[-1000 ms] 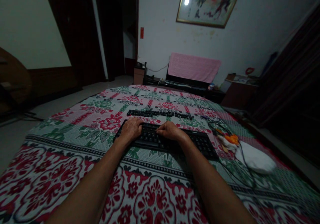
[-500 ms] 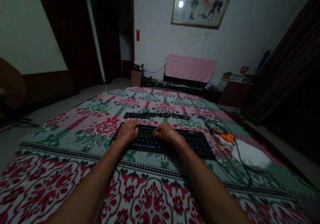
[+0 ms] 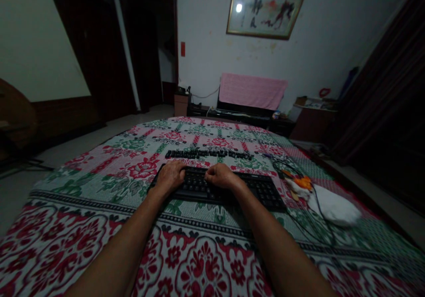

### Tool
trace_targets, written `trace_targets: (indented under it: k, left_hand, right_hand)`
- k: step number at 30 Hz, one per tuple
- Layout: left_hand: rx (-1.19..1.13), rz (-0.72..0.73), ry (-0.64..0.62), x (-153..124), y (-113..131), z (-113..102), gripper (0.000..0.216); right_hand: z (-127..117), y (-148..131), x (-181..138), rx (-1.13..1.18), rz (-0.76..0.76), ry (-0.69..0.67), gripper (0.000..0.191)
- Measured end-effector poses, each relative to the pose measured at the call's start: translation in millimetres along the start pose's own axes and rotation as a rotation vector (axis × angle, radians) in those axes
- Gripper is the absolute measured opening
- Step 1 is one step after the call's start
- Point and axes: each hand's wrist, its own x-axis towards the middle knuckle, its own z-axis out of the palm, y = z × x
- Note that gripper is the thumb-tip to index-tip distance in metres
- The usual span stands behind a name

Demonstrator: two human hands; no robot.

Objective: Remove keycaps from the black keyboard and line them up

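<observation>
A black keyboard (image 3: 262, 190) lies on a floral cloth (image 3: 186, 252). My left hand (image 3: 170, 175) rests flat on the keyboard's left end, fingers spread over the keys and holding nothing. My right hand (image 3: 221, 176) sits on the middle keys with its fingers curled under. What they press or pinch is hidden. Just beyond the keyboard lies a row of small black pieces (image 3: 209, 154).
A white bundle (image 3: 332, 206) with an orange item (image 3: 303, 183) and black cables (image 3: 285, 166) lies to the right. Behind stand a low cabinet under a pink cloth (image 3: 252, 91), a framed picture (image 3: 264, 11) and a dark doorway (image 3: 146, 44).
My hands stay on the keyboard. The right hand has edged slightly left towards the left hand. The view has shifted a little.
</observation>
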Motion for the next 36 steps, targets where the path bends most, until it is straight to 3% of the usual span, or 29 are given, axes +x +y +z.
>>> trace_targets:
  k: [7,30,36]
  left_hand:
    - [0.021,-0.009,-0.014,1,-3,3,0.03]
    - [0.037,-0.008,-0.022,1,0,3,0.03]
    - [-0.015,-0.056,0.075,4,-9,-5,0.033]
  right_hand:
    - [5,3,4,-0.082,-0.026,0.033,0.028]
    - [9,5,4,-0.005,-0.029,0.062,0.019]
    - [7,5,1,-0.032,-0.066,0.075,0.023]
